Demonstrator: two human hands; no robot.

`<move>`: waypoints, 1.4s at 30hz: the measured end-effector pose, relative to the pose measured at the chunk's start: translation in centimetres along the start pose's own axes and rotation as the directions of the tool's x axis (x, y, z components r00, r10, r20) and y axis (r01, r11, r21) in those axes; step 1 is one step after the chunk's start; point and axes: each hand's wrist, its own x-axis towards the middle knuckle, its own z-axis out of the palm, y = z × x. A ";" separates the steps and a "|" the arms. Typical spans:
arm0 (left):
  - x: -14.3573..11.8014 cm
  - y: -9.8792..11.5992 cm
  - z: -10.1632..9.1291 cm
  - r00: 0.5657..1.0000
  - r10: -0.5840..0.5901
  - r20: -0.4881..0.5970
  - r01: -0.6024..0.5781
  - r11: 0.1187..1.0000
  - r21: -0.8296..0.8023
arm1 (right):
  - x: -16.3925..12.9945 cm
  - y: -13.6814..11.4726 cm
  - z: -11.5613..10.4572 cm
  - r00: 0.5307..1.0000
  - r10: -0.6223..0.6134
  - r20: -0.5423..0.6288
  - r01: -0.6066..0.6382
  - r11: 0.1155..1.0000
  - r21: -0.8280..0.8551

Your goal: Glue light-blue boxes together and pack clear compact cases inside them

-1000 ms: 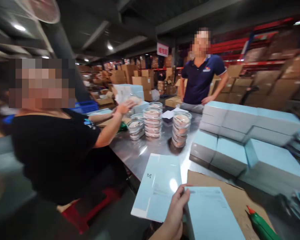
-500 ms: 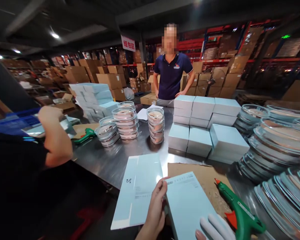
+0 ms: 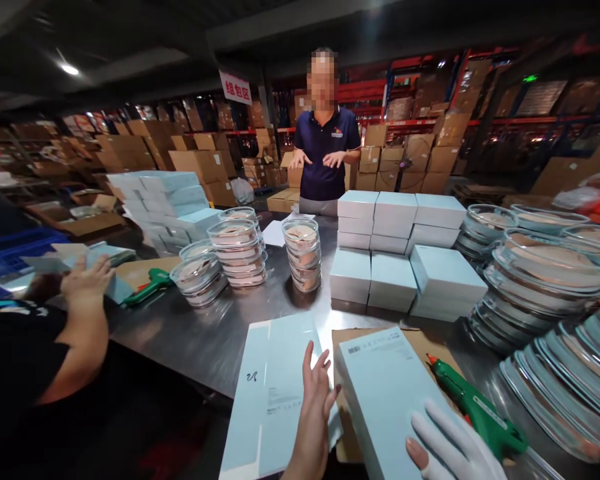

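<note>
A light blue box (image 3: 380, 380) with small print and a barcode lies on a piece of brown cardboard (image 3: 427, 347) in front of me. My right hand (image 3: 453, 437), in a white glove with a bare thumb tip, lies flat on the near right part of the box, fingers stretched. Bare and empty, my left hand (image 3: 314, 407) is raised with its fingers apart, just left of the box. Beneath it is a flat light blue carton sheet (image 3: 275, 367) with a black squiggle. A green hot glue gun (image 3: 480, 407) rests right of the box, partly behind my gloved fingers.
Stacked light blue boxes (image 3: 395, 220) stand ahead, with stacks of clear round containers (image 3: 303, 257) to their left and larger ones (image 3: 545, 280) rightward. A co-worker's hand (image 3: 87, 273) handles blue card by another glue gun (image 3: 153, 287). A person (image 3: 325, 153) stands across the metal table (image 3: 180, 340).
My left hand has let go of the box's left edge and spread its fingers. The person opposite has brought both hands forward. The co-worker's arm at left has reached outward. My view has shifted slightly.
</note>
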 end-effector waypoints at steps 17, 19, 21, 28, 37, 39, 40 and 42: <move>3.4 -4.1 -11.4 0.902 0.328 0.282 -0.335 0.117 0.935 | 4.0 5.8 1.2 0.997 0.076 -0.011 -0.077 0.988 -0.131; 3.5 -4.4 -11.5 0.917 0.282 0.282 -0.313 0.074 0.947 | 3.8 5.5 1.4 0.997 0.078 -0.005 -0.078 0.990 -0.121; 3.5 -4.4 -11.5 0.935 0.212 0.284 -0.300 0.049 0.953 | 3.6 5.4 1.5 0.997 0.072 0.007 -0.071 0.990 -0.124; 3.4 -4.3 -11.4 0.951 0.130 0.282 -0.285 0.004 0.959 | 2.8 5.6 0.9 0.998 0.065 0.016 -0.062 0.985 -0.158; 3.3 -4.6 -11.0 0.942 0.182 0.283 -0.283 -0.024 0.959 | 3.1 5.9 1.3 0.994 0.108 0.009 -0.105 0.983 -0.151; 3.4 -4.4 -11.3 0.946 0.162 0.281 -0.282 -0.021 0.959 | 3.2 6.0 1.7 0.993 0.113 0.016 -0.110 0.983 -0.147; 3.5 -4.4 -11.4 0.948 0.150 0.282 -0.282 -0.019 0.959 | 3.3 6.1 2.0 0.993 0.116 0.020 -0.111 0.982 -0.150; 3.5 -4.3 -11.6 0.950 0.126 0.285 -0.285 -0.018 0.958 | 3.8 6.5 2.5 0.992 0.127 0.022 -0.122 0.979 -0.161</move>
